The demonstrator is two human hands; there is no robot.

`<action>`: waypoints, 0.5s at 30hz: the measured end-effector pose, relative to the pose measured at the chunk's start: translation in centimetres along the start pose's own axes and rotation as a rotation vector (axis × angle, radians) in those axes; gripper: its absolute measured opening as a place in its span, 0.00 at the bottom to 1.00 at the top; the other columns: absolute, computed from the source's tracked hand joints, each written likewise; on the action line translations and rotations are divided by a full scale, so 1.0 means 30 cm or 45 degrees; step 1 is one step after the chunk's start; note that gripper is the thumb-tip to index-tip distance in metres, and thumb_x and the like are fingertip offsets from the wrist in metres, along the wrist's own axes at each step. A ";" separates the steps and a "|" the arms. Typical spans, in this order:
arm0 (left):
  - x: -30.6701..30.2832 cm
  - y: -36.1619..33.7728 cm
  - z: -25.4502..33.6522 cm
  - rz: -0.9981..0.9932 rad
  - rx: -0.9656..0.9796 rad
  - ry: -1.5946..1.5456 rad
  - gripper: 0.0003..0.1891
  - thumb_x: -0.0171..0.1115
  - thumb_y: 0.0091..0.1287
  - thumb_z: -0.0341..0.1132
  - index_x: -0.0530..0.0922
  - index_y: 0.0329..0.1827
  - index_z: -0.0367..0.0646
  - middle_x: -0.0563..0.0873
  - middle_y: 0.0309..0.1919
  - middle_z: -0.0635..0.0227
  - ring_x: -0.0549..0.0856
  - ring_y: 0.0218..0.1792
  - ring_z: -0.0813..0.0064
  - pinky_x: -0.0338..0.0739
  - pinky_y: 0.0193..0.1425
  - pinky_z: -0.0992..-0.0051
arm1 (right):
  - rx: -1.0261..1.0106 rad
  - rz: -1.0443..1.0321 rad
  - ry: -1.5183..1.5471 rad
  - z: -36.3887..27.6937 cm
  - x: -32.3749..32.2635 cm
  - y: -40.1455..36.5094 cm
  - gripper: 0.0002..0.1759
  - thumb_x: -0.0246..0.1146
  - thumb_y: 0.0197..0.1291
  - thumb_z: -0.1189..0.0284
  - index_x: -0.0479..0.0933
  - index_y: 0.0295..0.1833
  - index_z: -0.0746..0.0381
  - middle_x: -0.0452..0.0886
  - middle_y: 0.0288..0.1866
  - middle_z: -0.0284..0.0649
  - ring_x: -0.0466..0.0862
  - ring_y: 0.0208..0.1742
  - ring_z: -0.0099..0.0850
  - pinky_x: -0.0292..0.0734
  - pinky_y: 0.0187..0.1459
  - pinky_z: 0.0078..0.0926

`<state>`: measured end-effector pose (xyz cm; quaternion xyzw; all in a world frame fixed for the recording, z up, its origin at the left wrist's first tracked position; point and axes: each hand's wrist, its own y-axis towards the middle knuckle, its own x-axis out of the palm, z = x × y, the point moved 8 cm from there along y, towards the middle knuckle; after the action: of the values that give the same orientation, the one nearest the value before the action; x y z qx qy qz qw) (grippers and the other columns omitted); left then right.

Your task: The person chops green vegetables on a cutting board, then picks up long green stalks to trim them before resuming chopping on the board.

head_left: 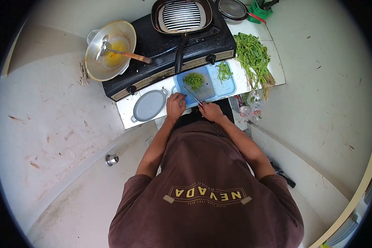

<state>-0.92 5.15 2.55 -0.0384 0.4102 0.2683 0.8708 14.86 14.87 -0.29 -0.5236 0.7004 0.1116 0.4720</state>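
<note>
In my right hand [211,111] is a knife [191,95], its blade pointing up and left over the blue cutting board [206,91]. My left hand [176,106] is at the board's near left corner, its fingers bent together close to the blade; what they grip, if anything, is too small to make out. A heap of chopped greens [193,81] lies on the board beyond the knife tip. Some larger cut leaves [224,71] sit in the board's lighter right section. Left of my left hand is a grey oval dish [149,106] with small handles.
Behind the board stands a black gas stove [157,68] with a grill pan [182,16], its handle jutting toward me. A wok [96,68] holding a ladle [128,54] is at the left. Leafy greens [252,56], a strainer [232,9] and a green basket [258,14] are at the right.
</note>
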 end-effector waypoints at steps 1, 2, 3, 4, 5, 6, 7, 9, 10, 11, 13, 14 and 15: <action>-0.002 0.000 -0.003 -0.005 -0.007 -0.013 0.08 0.67 0.61 0.28 0.89 0.42 0.43 0.86 0.41 0.65 0.83 0.45 0.58 0.77 0.51 0.60 | 0.013 -0.011 -0.003 0.004 0.002 0.001 0.24 0.55 0.75 0.55 0.81 0.46 0.68 0.87 0.33 0.57 0.88 0.35 0.57 0.84 0.41 0.57; -0.004 0.002 -0.007 -0.011 -0.012 -0.026 0.08 0.67 0.61 0.28 0.90 0.42 0.43 0.87 0.41 0.65 0.83 0.45 0.58 0.77 0.52 0.60 | 0.028 -0.021 -0.004 0.007 0.005 0.002 0.24 0.55 0.75 0.55 0.82 0.47 0.67 0.87 0.34 0.56 0.88 0.37 0.57 0.84 0.42 0.57; -0.006 0.007 -0.005 -0.018 -0.016 -0.041 0.08 0.67 0.61 0.28 0.90 0.42 0.43 0.87 0.41 0.64 0.83 0.45 0.58 0.77 0.52 0.60 | 0.028 -0.022 0.004 0.007 0.006 0.002 0.24 0.55 0.75 0.55 0.82 0.46 0.67 0.87 0.34 0.56 0.88 0.37 0.58 0.84 0.43 0.57; -0.010 0.011 -0.002 -0.007 -0.018 -0.054 0.08 0.67 0.62 0.27 0.90 0.42 0.43 0.87 0.41 0.64 0.83 0.45 0.57 0.77 0.53 0.60 | 0.029 -0.023 0.012 0.008 0.007 0.001 0.24 0.55 0.74 0.55 0.82 0.46 0.67 0.87 0.34 0.57 0.88 0.37 0.58 0.84 0.43 0.58; -0.016 0.017 0.000 0.004 -0.021 -0.067 0.08 0.67 0.62 0.27 0.90 0.42 0.43 0.87 0.41 0.64 0.83 0.45 0.57 0.77 0.53 0.60 | 0.027 -0.024 0.020 0.007 0.007 0.001 0.24 0.55 0.74 0.55 0.82 0.46 0.66 0.87 0.34 0.57 0.88 0.37 0.58 0.84 0.43 0.58; -0.018 0.021 -0.002 0.017 -0.024 -0.079 0.08 0.68 0.62 0.27 0.90 0.42 0.42 0.87 0.41 0.63 0.83 0.45 0.57 0.77 0.54 0.60 | 0.023 -0.014 0.040 0.003 0.001 0.000 0.24 0.55 0.74 0.55 0.82 0.45 0.67 0.87 0.33 0.57 0.88 0.37 0.59 0.84 0.43 0.58; -0.017 0.025 -0.004 0.011 -0.029 -0.081 0.08 0.68 0.62 0.27 0.90 0.42 0.43 0.87 0.41 0.63 0.83 0.45 0.57 0.77 0.54 0.61 | 0.019 -0.004 0.059 0.000 -0.005 -0.002 0.24 0.55 0.74 0.55 0.82 0.45 0.67 0.87 0.33 0.57 0.88 0.37 0.59 0.83 0.44 0.58; -0.016 0.030 -0.008 -0.001 -0.037 -0.087 0.07 0.68 0.63 0.27 0.90 0.42 0.43 0.87 0.40 0.62 0.83 0.46 0.56 0.77 0.55 0.61 | 0.021 -0.001 0.070 0.000 -0.008 -0.006 0.24 0.55 0.74 0.55 0.82 0.44 0.67 0.87 0.33 0.58 0.88 0.37 0.59 0.83 0.44 0.59; -0.016 0.032 -0.010 -0.009 -0.042 -0.089 0.06 0.69 0.63 0.27 0.90 0.41 0.42 0.87 0.40 0.62 0.83 0.46 0.56 0.77 0.55 0.61 | 0.026 -0.007 0.063 0.000 -0.005 -0.005 0.24 0.55 0.74 0.55 0.82 0.44 0.67 0.86 0.33 0.58 0.88 0.37 0.59 0.83 0.43 0.59; -0.017 0.034 -0.012 -0.018 -0.046 -0.091 0.06 0.69 0.63 0.27 0.90 0.41 0.42 0.87 0.40 0.62 0.83 0.46 0.56 0.76 0.56 0.61 | 0.030 -0.014 0.056 0.002 -0.003 -0.005 0.24 0.56 0.74 0.55 0.82 0.44 0.67 0.86 0.33 0.58 0.88 0.37 0.59 0.83 0.43 0.59; -0.015 0.038 -0.015 -0.033 -0.079 -0.087 0.05 0.69 0.63 0.27 0.90 0.40 0.42 0.87 0.40 0.62 0.83 0.46 0.56 0.76 0.56 0.61 | -0.024 0.023 0.084 -0.003 -0.002 -0.005 0.24 0.57 0.74 0.54 0.81 0.43 0.68 0.85 0.30 0.58 0.87 0.34 0.60 0.83 0.41 0.58; -0.012 0.039 -0.018 -0.040 -0.108 -0.081 0.05 0.69 0.63 0.27 0.90 0.40 0.42 0.87 0.40 0.62 0.83 0.46 0.56 0.76 0.57 0.62 | -0.052 0.041 0.099 -0.006 0.000 -0.005 0.24 0.58 0.74 0.54 0.81 0.43 0.68 0.85 0.29 0.58 0.86 0.33 0.60 0.82 0.40 0.58; -0.007 0.038 -0.023 -0.047 -0.137 -0.074 0.05 0.69 0.63 0.27 0.89 0.40 0.42 0.87 0.40 0.62 0.82 0.47 0.56 0.76 0.57 0.62 | -0.056 0.038 0.099 -0.010 0.001 -0.005 0.24 0.58 0.74 0.54 0.81 0.43 0.68 0.85 0.29 0.58 0.86 0.33 0.60 0.82 0.40 0.58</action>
<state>-2.07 5.84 2.42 -0.0849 0.3689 0.2747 0.8839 14.82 14.61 -0.11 -0.5272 0.7233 0.1138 0.4312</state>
